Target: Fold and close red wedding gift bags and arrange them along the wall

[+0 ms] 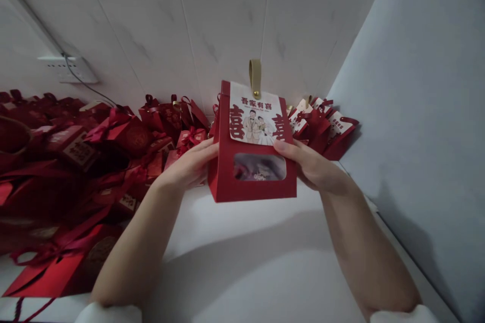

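Observation:
A red paper gift box (254, 193) is held up in front of me, above the white table. Its white printed flap shows a drawn couple and red characters, and a tan strap with a gold stud loops from the top. Through a clear window low on its front, something wrapped shows, too dim to name. My left hand (195, 164) grips the box's left side, its fingertips hidden behind. On the right side is my right hand (312, 161), with the thumb on the front by the flap's lower corner and the fingers behind.
Many red boxes with ribbons (129, 136) crowd the left and back of the table (242, 267). Similar boxes with white flaps (339, 131) lean at the back right. A power strip (70, 69) with a cable sits by the tiled wall. A pale wall (420, 111) bounds the right.

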Demonstrator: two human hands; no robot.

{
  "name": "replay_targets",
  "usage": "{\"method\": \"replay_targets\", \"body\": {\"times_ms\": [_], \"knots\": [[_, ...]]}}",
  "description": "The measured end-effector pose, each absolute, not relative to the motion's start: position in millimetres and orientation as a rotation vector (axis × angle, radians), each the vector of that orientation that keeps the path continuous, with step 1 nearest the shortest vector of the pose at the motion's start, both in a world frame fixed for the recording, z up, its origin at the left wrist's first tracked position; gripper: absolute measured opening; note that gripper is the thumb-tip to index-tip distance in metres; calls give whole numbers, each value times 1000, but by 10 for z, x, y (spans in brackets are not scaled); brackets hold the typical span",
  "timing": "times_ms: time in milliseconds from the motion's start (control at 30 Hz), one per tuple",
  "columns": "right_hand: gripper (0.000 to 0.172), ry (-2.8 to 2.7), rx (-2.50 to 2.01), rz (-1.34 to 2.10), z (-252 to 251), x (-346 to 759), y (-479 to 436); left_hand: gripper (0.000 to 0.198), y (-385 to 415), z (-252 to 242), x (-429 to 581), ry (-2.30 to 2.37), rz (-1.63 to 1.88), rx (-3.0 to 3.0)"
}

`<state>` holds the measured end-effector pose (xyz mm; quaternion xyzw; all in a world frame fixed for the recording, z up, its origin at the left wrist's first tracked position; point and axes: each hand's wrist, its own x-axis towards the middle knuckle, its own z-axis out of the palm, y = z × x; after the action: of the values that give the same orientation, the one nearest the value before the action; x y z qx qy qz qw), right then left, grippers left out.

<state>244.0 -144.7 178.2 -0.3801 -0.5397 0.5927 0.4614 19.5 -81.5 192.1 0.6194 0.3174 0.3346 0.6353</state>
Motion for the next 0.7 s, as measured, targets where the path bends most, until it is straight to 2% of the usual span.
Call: {"method": "replay_targets", "body": {"times_ms": [233,533,700], "knots": [[61,-1275,-1108,1259,1838,2508,-1450,61,-616,1864,177,743,644,1390],[64,-1315,-1177,1255,1844,2509,-1454,58,-580,1793,162,884,563,1375],[66,-1588,-1281,1147,1835,2537,-1458,45,-592,1975,-14,816,466,1587]]}}
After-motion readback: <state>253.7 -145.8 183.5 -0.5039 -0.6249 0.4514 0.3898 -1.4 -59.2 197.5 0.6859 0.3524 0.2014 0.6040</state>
